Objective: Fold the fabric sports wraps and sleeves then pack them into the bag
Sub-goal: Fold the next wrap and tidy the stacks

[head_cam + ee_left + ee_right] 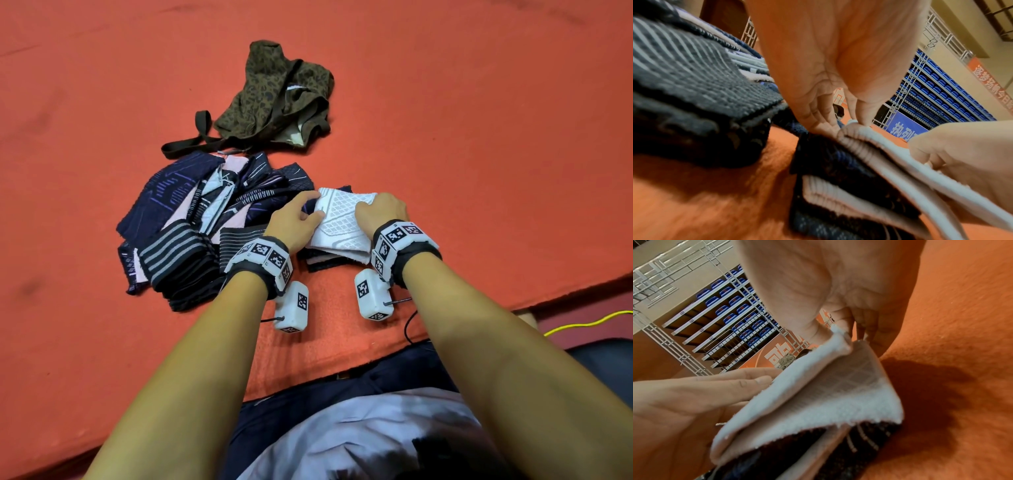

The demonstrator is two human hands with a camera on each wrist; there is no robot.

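A white knitted sleeve (342,222) lies folded on a short stack of dark folded sleeves (325,265) on the orange mat. My left hand (305,214) pinches its far left edge between thumb and fingers (830,123). At the far right corner my right hand (375,205) pinches the white layer (840,335) and lifts it slightly. The white fabric (818,394) bends up between both hands, its layers (890,155) parted. The leopard-print bag (274,96) lies crumpled and slack farther back, apart from both hands.
A loose pile of navy, pink and striped sleeves (205,205) lies to the left, with black-and-grey striped wraps (178,260) at its near side. The orange mat (479,171) ends at the lower right, where a yellow cable (582,320) runs.
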